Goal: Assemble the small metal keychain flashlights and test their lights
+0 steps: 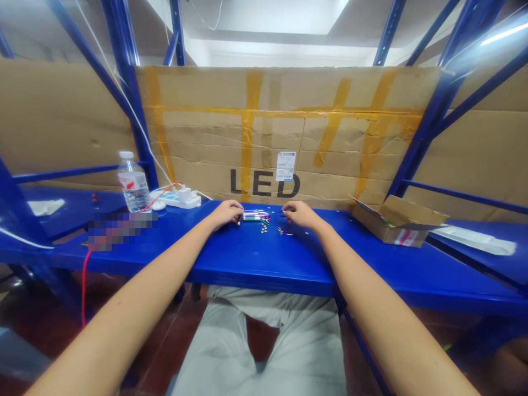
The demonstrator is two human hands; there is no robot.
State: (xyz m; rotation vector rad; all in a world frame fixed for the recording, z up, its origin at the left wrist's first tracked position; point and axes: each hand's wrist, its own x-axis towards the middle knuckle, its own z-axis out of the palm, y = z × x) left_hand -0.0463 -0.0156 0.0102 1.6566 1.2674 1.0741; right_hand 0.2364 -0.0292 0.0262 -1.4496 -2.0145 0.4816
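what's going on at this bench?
A person sits at a blue metal table. The left hand is at the left end of a row of slim, shiny multicoloured rods; its grip is unclear. The right hand pinches a small dark piece, too small to identify. Small round pale pieces lie on the table between the hands.

Counts, placed from the coloured rods (254, 216). Rods: several, overlapping; exact number not resolved. Hands: 2, left hand (226, 213) to their left, right hand (300, 213) to their right. Small dark piece (281, 213): 1, right of rods. Bottle (134, 184): 1, well left. Power strip (181, 202): 1, left and beyond. Open box (373, 223): 1, well right. Cardboard panel (198, 148) behind rods: 1 label (285, 166), 3 large letters (262, 183).
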